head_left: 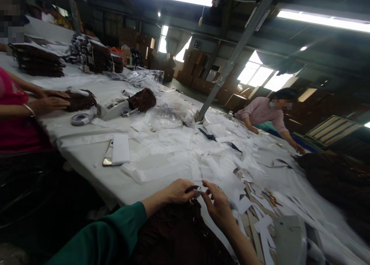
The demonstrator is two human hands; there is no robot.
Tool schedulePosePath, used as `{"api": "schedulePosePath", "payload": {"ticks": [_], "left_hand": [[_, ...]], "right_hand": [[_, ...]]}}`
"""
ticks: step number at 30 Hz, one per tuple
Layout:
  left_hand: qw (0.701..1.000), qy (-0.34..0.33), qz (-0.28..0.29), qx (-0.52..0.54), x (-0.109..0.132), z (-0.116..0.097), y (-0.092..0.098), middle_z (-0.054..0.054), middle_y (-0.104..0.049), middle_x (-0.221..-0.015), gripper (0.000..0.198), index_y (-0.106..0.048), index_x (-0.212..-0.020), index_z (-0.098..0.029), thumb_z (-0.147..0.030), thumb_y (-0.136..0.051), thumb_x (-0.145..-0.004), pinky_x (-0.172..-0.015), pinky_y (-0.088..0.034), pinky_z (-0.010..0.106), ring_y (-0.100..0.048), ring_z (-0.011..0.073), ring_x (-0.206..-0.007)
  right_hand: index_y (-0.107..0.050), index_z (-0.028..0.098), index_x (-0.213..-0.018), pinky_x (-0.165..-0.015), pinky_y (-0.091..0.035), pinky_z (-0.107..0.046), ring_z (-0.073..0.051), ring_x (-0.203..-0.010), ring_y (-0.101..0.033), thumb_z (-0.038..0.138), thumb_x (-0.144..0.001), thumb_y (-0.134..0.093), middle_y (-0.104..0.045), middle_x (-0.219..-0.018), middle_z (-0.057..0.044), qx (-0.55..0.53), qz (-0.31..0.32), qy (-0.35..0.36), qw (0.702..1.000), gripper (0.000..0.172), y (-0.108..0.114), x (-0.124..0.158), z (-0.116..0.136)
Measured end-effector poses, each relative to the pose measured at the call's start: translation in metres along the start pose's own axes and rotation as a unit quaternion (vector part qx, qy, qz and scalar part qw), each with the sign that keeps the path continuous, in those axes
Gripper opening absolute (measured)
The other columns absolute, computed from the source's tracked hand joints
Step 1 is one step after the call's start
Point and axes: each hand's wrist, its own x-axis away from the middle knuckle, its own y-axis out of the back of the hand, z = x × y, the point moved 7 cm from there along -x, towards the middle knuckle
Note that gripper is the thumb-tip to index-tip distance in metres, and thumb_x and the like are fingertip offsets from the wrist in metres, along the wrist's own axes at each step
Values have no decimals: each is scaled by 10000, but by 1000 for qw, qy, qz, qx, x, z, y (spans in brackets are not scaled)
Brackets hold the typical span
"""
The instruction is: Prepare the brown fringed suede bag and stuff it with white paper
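There it was, the brown garment (173, 234), bunched at the near edge of the worktop (89, 153)! The left hand (180, 192) pinched what looked like its dark edge, by a small pale piece (198, 189); the right hand (218, 205) curled in close, though whether it gripped, I couldn't tell. Fine edge work, it seemed, with the next move calling for steady fingertips. Beyond the garment lay paper strips (150, 175); to its right, card strips (252, 228).
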Motion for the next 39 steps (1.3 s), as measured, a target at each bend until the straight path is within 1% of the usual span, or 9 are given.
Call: {"api": "schedulePosePath", "payload": {"ticks": [4,8,11,15,20,28,31,35,39], "left_hand": [[999,12,-8,42,0,4,2,1,-633,-760,213,-660,-883,-170,-290,-486,-861,-652,-384,216,-532,140,-692],[995,35,-2,95,-2,10,0,-13,-589,-697,241,-649,-837,-157,-306,-461,-858,-599,-372,212,-499,130,-641],[990,49,20,132,-3,15,-2,-18,-578,-693,228,-635,-808,-157,-317,-475,-832,-592,-378,206,-494,126,-638],[982,75,46,165,-5,23,-1,-29,-541,-648,231,-595,-727,-164,-301,-431,-815,-550,-363,207,-465,116,-590],[985,115,0,131,-13,34,0,-50,-371,-500,315,-457,-524,-179,-284,-402,-817,-509,-261,244,-359,110,-512],[974,169,-63,137,-16,42,-3,-50,-355,-493,307,-451,-522,-180,-256,-384,-812,-497,-244,250,-359,113,-511],[969,166,-21,181,-7,37,-4,-49,-388,-510,285,-526,-585,-161,-274,-387,-807,-465,-269,232,-359,105,-488],[969,117,40,215,4,20,-1,-35,-544,-642,167,-632,-737,-147,-291,-548,-732,-534,-361,205,-475,111,-587],[977,88,26,191,6,11,4,-40,-558,-676,143,-643,-761,-152,-233,-535,-716,-600,-380,203,-495,118,-648]], "right_hand": [[-556,183,-1102,-752,-538,-352,-204,-816,-618,237,-919,-473,-626,-951,-83,31,13,60,998,209,-12,2,8],[-531,193,-1191,-799,-533,-410,-269,-963,-594,209,-897,-500,-603,-1081,-117,103,6,109,989,296,-24,11,8],[-528,189,-1198,-792,-533,-403,-264,-939,-589,180,-886,-501,-594,-1046,-114,112,2,112,987,314,-30,12,7],[-542,180,-1152,-785,-527,-396,-254,-914,-576,155,-857,-532,-587,-1007,-99,99,50,105,988,296,-34,3,11],[-542,175,-1130,-780,-512,-407,-253,-886,-562,130,-821,-573,-578,-979,-84,104,121,85,983,313,-36,-3,13],[-539,149,-1145,-773,-488,-375,-244,-859,-545,87,-803,-541,-574,-916,-83,146,157,85,973,348,-42,-12,21],[-565,156,-1080,-716,-484,-361,-234,-809,-543,101,-813,-521,-569,-903,-84,164,139,111,970,276,-42,-9,21],[-583,170,-1035,-658,-469,-341,-219,-758,-524,140,-855,-462,-556,-894,-84,170,76,138,973,218,-40,0,19],[-581,160,-1099,-645,-483,-341,-222,-754,-524,139,-886,-402,-549,-871,-91,155,41,154,975,279,-45,6,20]]}}
